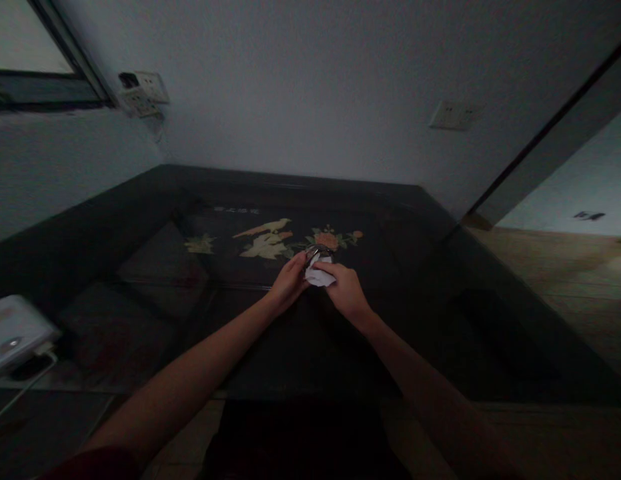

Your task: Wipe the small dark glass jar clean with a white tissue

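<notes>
Both my hands meet over the middle of a dark glass-topped table (410, 313) with a bird-and-flower inlay. My left hand (289, 283) is closed round a small shiny object (316, 252), perhaps glass or metal; the dim light hides what it is. My right hand (344, 288) pinches a crumpled white tissue (319, 277) and presses it against that object. The two hands touch each other.
A white device (13, 330) with a cable lies on the table's left edge. Wall sockets (143, 93) sit high at the left and a switch plate (453, 115) at the right. A doorway and wooden floor (565, 267) open at the right.
</notes>
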`<state>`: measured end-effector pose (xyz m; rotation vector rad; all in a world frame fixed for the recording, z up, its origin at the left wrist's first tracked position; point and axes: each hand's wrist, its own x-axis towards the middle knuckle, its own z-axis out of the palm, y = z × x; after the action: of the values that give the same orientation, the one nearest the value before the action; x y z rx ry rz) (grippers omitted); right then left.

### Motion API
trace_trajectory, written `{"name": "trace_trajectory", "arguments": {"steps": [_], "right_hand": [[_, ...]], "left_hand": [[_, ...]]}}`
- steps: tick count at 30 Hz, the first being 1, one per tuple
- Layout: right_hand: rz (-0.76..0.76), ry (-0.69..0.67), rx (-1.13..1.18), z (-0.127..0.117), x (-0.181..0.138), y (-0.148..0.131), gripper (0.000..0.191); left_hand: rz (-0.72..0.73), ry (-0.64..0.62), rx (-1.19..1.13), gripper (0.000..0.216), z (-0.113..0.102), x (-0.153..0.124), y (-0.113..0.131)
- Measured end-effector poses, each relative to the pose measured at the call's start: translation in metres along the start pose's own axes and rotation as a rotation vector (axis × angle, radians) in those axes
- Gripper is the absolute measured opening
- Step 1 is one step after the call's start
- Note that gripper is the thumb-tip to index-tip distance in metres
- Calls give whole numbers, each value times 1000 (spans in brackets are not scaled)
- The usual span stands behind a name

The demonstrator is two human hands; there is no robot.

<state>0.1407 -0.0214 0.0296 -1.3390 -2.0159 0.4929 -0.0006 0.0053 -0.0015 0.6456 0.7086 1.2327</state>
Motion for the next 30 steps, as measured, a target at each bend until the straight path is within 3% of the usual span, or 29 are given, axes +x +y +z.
{"name": "trace_trajectory", "arguments": {"steps": [8, 17, 22, 30], "right_hand": [[-108, -21, -190, -1, -1, -2, 46], [-79, -105, -387, -8, -4, -12, 48], [-95, -184, -526, -11, -3, -17, 36], [-42, -141, -526, -15, -4, -19, 32]], "left_hand": [[-8, 4, 6, 23, 2, -3, 1], [-3, -25, 14, 27, -2, 0, -1], [20, -48, 18, 29, -4, 2, -3], [11, -63, 1, 29, -6, 2, -4]]}}
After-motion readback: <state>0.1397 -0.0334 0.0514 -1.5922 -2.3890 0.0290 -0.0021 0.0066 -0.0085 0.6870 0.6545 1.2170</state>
